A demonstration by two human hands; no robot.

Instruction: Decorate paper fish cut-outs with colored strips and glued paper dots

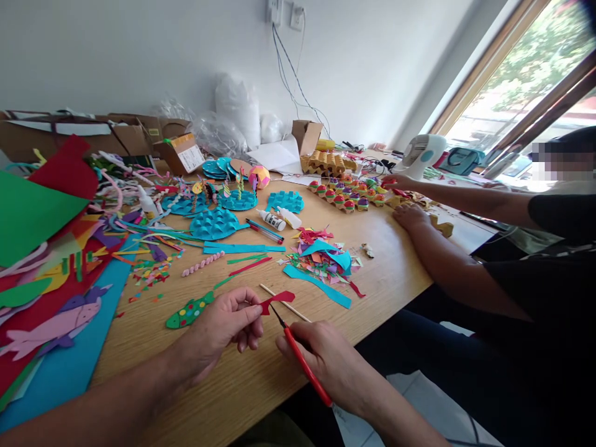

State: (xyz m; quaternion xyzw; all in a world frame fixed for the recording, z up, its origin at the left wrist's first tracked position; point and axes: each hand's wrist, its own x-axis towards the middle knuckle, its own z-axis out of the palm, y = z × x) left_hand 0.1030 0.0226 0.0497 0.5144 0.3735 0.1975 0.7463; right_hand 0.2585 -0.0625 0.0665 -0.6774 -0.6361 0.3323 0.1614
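Observation:
Between the thumb and fingers of my left hand [235,316] is a small piece of red paper [284,297], its free end pointing right. My right hand [321,351] grips red-handled scissors [305,363], and their dark tips are at the lower edge of the red piece. Under the paper a thin wooden stick [298,313] lies on the table. Just left of my left hand rests a green paper fish [189,313] with coloured dots, partly covered by the hand. A twisted pink strand [203,264] lies farther up the table.
A pile of paper scraps [321,257] and a blue strip [321,287] lie beyond my hands. Coloured sheets [41,205] are heaped at left. Blue cut-out shapes [216,222] and glue bottles [271,220] stand farther back. At right, a co-worker's hands [410,214] are near painted egg cartons [347,194].

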